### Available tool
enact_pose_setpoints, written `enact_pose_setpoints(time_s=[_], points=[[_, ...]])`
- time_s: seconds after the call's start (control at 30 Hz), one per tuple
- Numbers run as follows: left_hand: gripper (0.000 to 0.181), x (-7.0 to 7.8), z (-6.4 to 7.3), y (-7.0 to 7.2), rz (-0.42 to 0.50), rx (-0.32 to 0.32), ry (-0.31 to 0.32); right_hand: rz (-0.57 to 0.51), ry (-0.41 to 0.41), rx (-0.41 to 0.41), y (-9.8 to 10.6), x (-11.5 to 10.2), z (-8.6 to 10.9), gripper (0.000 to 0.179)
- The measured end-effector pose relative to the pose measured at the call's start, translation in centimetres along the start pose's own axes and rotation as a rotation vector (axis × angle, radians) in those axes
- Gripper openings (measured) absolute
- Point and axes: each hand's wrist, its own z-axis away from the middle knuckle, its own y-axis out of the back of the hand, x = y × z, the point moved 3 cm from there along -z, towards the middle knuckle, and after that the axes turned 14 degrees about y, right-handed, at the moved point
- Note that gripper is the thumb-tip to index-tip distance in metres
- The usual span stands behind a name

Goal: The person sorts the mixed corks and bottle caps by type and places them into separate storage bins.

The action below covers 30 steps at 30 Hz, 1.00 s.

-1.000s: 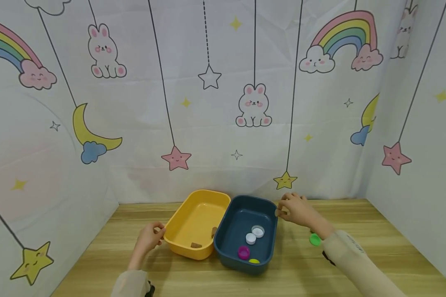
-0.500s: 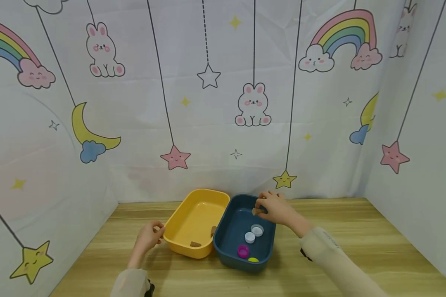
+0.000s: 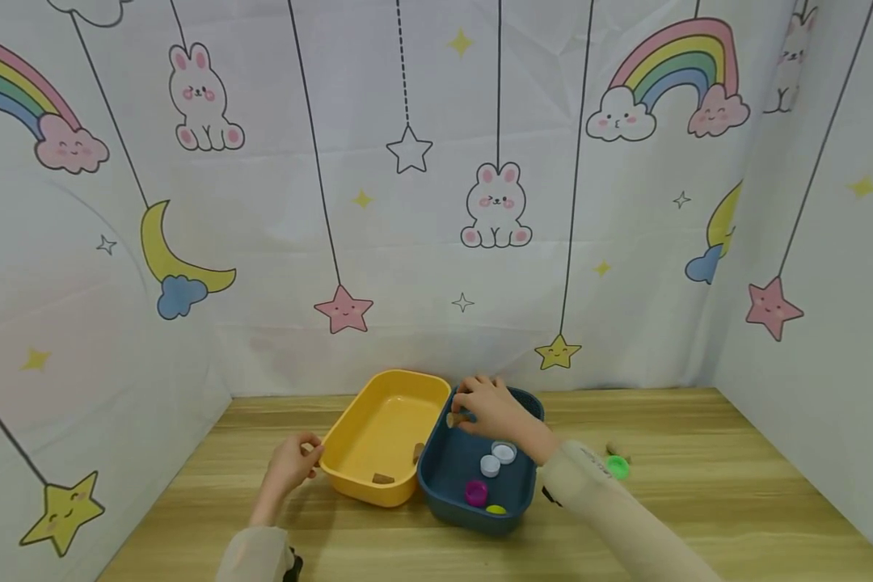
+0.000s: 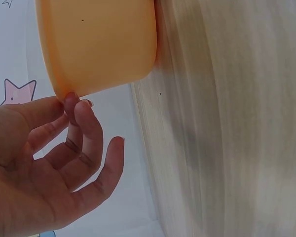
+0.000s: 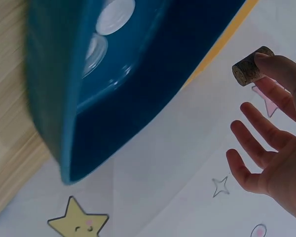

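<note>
My right hand [image 3: 498, 414] pinches a brown cork [image 5: 247, 67] between thumb and index finger, above the back left part of the blue bin [image 3: 476, 519]. In the right wrist view the other fingers are spread away from the cork. My left hand [image 3: 296, 462] pinches the rim of the yellow bin [image 3: 385, 427] at its left side, with thumb and fingertips on the edge in the left wrist view. Inside the yellow bin lie a cork [image 3: 383, 478] near the front and another cork [image 3: 418, 453] against the right wall.
The bins stand side by side on a wooden table [image 3: 669, 501]. In the blue one lie a white cap [image 3: 491, 466], a clear-rimmed white cap [image 3: 504, 453], a purple cap [image 3: 476, 492] and a yellow cap [image 3: 496, 509]. To the right are a green cap [image 3: 617, 466] and a brown piece [image 3: 611, 449].
My right hand has moved left with the cork, from the blue bin's right rim across to its left side. The left hand has stayed at the yellow bin's rim.
</note>
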Motion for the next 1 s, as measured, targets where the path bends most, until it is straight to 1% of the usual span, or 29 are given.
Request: enact_pose_setpoints(time_s=[0.3,0.53,0.73,1.0], points=[[0.012,0.2,0.2,-0.1,-0.006,0.001,-0.02,0.012,0.025,-0.05,-0.7,-2.0,-2.9,0.012],[0.011,0.2,0.3,0.0,0.001,0.014,-0.034,0.059,0.054,-0.07,-1.0,-3.5,-4.6,0.012],[0.012,0.3,0.4,0.0,-0.003,0.013,-0.04,0.1,0.069,-0.079,-1.2,-4.4,-5.4,0.013],[0.012,0.5,0.4,0.0,-0.009,0.014,-0.039,0.141,0.06,-0.084,-2.3,-4.6,-5.8,0.017]])
